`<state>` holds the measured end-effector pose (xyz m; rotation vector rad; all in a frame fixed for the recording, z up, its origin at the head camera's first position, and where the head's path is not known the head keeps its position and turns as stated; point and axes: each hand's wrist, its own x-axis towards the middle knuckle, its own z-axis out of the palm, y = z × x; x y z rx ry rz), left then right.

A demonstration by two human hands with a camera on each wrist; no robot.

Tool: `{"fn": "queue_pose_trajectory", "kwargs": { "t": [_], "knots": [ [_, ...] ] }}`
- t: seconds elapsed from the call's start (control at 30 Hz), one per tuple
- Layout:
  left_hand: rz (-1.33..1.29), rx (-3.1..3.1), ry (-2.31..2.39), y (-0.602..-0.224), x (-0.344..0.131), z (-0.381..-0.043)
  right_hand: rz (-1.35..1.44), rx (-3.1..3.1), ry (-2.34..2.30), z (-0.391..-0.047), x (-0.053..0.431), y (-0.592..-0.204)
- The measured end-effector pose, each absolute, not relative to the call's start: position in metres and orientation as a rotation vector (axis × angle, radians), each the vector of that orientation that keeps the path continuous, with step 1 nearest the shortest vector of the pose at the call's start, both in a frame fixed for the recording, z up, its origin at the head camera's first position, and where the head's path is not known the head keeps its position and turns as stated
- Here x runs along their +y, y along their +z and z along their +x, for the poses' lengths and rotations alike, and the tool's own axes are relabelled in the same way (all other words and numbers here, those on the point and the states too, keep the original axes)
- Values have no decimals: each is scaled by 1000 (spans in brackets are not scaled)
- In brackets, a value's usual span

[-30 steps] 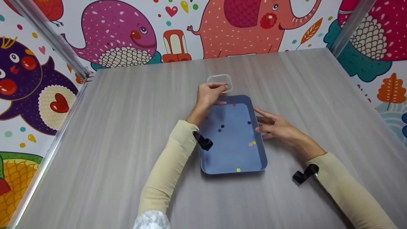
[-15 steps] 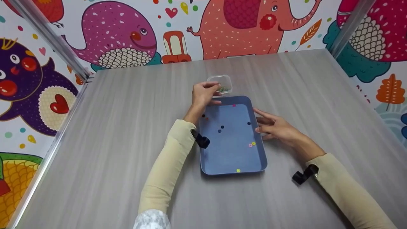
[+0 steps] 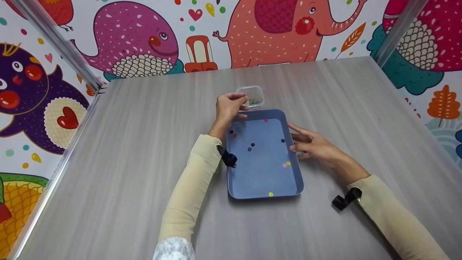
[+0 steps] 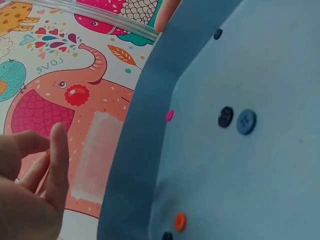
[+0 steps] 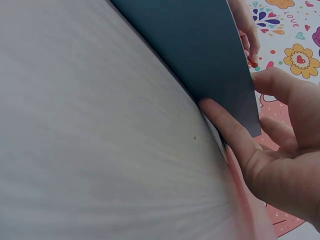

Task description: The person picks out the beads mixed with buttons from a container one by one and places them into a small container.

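Note:
A blue rectangular tray (image 3: 260, 177) holds several small buttons, among them a black button (image 4: 225, 117), a blue button (image 4: 246, 122) and an orange button (image 4: 180, 221). Beyond its far left corner, my left hand (image 3: 228, 107) pinches a small orange-red piece (image 5: 253, 62), probably a button, mostly hidden by the fingertips. Just right of those fingertips stands a clear plastic container (image 3: 258, 92) with small greenish pieces inside. My right hand (image 3: 314, 146) rests against the outside of the tray's right wall, one fingertip at the rim and another low by the base.
The tray and container stand on a grey wood-grain table (image 3: 144, 144). Printed animal panels (image 3: 278, 36) rise behind and at both sides, with a metal post (image 3: 54, 43) at the left corner. Each wrist carries a black camera mount (image 3: 346, 199).
My left hand has drawn back leftward from over the clear container, so its contents now show. A black and an orange button at the tray's left side came into view. The right hand stayed still.

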<state>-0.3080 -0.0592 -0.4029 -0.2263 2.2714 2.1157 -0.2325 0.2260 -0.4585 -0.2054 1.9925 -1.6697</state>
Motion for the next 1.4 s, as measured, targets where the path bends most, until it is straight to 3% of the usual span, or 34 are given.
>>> {"fn": "queue_pose_trajectory", "kwargs": {
  "t": [1.4],
  "knots": [
    [-325, 2310, 2115, -406, -60, -314, -195, 2018, -1673, -231, 225, -458]
  ]
}}
